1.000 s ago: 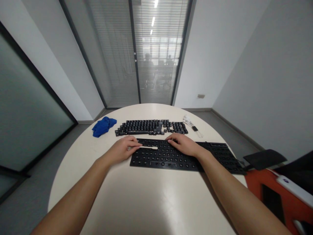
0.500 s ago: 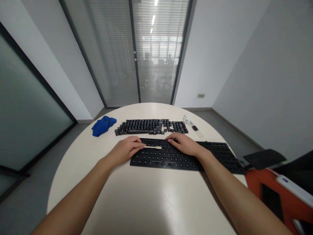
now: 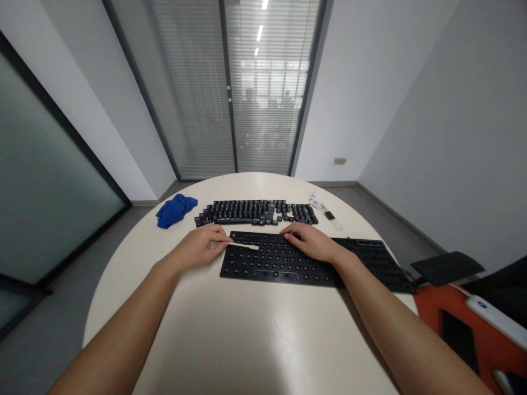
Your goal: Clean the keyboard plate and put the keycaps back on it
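A glass partition (image 3: 197, 88) with blinds stands behind the round, cream worktop (image 3: 230, 334), which fills most of the lower view. At the right edge, partly cut off, is an orange seat (image 3: 432, 307) with a long white strip (image 3: 496, 320) and a dark flat slab (image 3: 459, 334) on it. The black keyboard (image 3: 272, 264), bare of its caps, lies flat across the middle of the worktop, its right end near the worktop's edge. Just beyond it sit the black keycaps (image 3: 233, 209), set out in rows with a few gaps towards the right. The right hand (image 3: 310, 242) rests on the keyboard, its fingers bent towards the far edge and the thumb a little apart from them; whether they grip that edge I cannot tell. The left hand (image 3: 201, 247) is at the keyboard's left end, thumb and fingers pinched together on one end of the swab. A crumpled blue cloth (image 3: 175, 210) lies left of the keycaps. The pale swab (image 3: 247, 246) points right over the keyboard's upper left part; contact at its tip is unclear. Right of the keycaps lie some clear plastic (image 3: 316, 199) and a wire puller (image 3: 330, 215) with a black grip.
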The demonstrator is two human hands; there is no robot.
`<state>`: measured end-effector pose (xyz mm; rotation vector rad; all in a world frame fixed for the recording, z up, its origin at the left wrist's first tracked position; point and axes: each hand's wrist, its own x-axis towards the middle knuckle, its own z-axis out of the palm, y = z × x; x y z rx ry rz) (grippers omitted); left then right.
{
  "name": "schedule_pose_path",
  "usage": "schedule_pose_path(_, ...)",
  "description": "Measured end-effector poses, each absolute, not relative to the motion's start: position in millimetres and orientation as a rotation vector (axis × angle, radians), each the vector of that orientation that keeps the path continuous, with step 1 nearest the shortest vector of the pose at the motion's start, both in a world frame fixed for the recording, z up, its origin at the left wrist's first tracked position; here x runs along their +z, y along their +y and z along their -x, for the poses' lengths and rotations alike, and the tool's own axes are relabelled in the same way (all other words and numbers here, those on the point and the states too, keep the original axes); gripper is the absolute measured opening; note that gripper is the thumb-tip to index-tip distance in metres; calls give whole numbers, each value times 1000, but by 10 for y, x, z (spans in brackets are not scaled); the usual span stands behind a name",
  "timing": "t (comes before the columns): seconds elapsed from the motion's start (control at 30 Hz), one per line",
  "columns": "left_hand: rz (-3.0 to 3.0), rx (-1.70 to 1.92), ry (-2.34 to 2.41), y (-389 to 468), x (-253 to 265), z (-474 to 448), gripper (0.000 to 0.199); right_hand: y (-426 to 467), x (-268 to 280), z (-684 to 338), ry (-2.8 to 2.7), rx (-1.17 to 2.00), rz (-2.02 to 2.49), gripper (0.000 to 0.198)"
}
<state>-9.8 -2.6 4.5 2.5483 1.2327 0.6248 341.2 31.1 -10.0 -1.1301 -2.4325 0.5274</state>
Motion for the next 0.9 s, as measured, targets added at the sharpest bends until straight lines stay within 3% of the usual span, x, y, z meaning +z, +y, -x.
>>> schedule_pose_path(0.9, -2418, 672, 1230, 65, -100, 210, 24, 313, -87, -3391, -2441, 522, 1135, 26)
